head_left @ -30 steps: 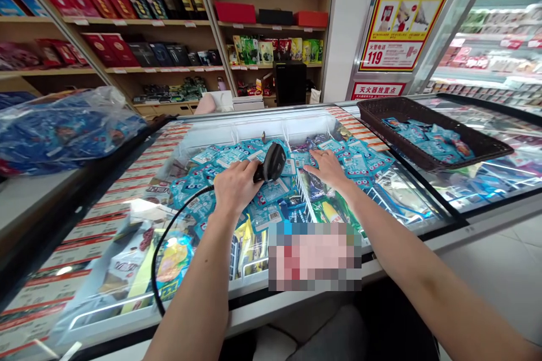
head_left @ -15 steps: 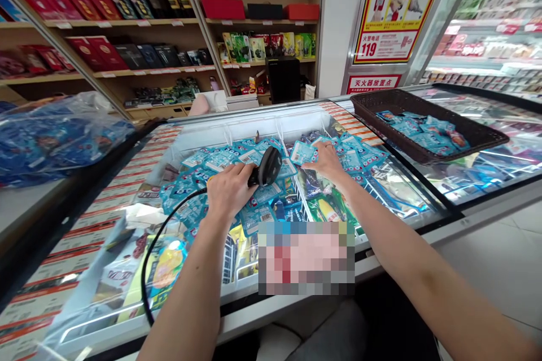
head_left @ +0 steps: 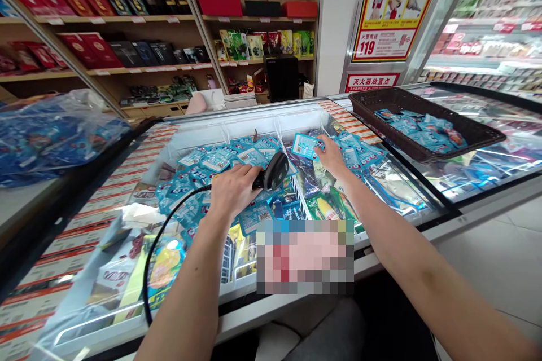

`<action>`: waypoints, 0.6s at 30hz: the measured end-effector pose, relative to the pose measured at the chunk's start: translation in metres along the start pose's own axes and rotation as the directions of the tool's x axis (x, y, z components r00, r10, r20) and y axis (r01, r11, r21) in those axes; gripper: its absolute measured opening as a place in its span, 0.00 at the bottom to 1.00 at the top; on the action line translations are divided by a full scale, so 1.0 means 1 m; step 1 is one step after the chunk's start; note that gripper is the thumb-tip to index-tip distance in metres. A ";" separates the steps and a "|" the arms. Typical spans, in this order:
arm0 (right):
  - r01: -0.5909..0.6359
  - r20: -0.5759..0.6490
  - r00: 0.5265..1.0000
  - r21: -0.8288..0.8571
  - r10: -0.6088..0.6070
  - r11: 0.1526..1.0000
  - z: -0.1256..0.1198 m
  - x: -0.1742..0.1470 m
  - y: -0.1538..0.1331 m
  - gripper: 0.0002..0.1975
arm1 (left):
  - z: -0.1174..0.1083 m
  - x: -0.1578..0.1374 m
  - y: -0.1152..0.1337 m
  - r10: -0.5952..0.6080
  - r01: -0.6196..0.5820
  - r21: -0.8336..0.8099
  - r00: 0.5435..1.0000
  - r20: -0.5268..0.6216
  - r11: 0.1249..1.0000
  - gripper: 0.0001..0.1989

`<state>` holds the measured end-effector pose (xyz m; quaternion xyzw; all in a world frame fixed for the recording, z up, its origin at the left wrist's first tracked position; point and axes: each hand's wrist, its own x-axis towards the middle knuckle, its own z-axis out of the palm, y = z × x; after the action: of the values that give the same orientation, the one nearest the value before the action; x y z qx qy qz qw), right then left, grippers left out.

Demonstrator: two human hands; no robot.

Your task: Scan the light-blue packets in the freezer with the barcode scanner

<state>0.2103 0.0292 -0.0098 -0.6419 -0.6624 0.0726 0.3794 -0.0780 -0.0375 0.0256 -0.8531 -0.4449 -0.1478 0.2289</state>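
Note:
My left hand (head_left: 234,189) is wrapped round the handle of a black barcode scanner (head_left: 277,171), its head turned to the right. A black cable trails from the scanner down past my left forearm. Between the thumb and fingers of my right hand (head_left: 331,157) is a flat blue packet (head_left: 304,145) with a white label panel facing up. Many similar blue packets (head_left: 215,159) lie loose in the chest freezer below both hands. A white wire divider (head_left: 298,189) runs between the two hands.
A dark brown basket (head_left: 444,153) with more blue packets rests on the glass at right. At left stands a clear plastic bag (head_left: 55,138) of blue packs. The freezer's front rim (head_left: 372,262) crosses below my forearms. Stocked shelves (head_left: 144,20) line the back.
My right hand has closed on a blue packet and lifted it slightly from the others. The scanner in my left hand has shifted a little right and down.

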 end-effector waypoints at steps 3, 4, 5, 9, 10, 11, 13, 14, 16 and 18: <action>0.004 0.012 1.000 0.013 -0.004 1.000 0.001 0.001 0.002 0.20 | -0.001 0.000 0.001 0.000 -0.001 0.010 1.000 0.019 1.000 0.16; 0.007 0.017 1.000 0.017 -0.007 1.000 0.001 0.002 0.003 0.20 | -0.001 0.000 0.001 -0.001 0.001 0.010 1.000 0.025 1.000 0.16; 0.012 0.023 1.000 0.020 -0.012 1.000 0.001 0.002 0.003 0.20 | -0.001 0.000 0.001 -0.004 0.003 0.010 1.000 0.030 1.000 0.16; 0.019 0.037 0.999 0.038 -0.020 0.999 0.002 0.003 0.004 0.20 | -0.002 0.001 0.001 -0.008 0.008 0.013 0.999 0.041 1.000 0.16; 0.021 0.039 0.999 0.043 -0.022 0.999 0.003 0.003 0.004 0.20 | -0.002 0.001 0.001 -0.008 0.008 0.017 0.999 0.041 1.000 0.16; 0.022 0.039 0.999 0.048 -0.024 0.999 0.003 0.003 0.004 0.20 | -0.002 0.001 0.001 -0.007 0.007 0.019 0.999 0.042 1.000 0.16; 0.022 0.042 0.999 0.062 -0.024 0.998 0.003 0.003 0.004 0.20 | -0.001 0.001 0.002 -0.007 0.006 0.021 0.999 0.041 1.000 0.16; 0.021 0.045 0.999 0.068 -0.024 0.997 0.003 0.002 0.004 0.20 | -0.001 0.000 0.002 -0.009 0.008 0.023 0.999 0.040 1.000 0.16; 0.022 0.053 0.998 0.072 -0.026 0.997 0.002 0.002 0.003 0.19 | -0.001 0.000 0.002 -0.010 0.009 0.027 0.999 0.041 1.000 0.16; 0.031 0.060 0.998 0.070 -0.035 0.997 0.002 0.002 0.003 0.19 | -0.001 0.000 0.002 -0.012 0.010 0.034 0.999 0.042 0.999 0.16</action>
<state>0.2117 0.0319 -0.0119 -0.6149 -0.6813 0.1087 0.3819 -0.0760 -0.0390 0.0257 -0.8496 -0.4567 -0.1235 0.2331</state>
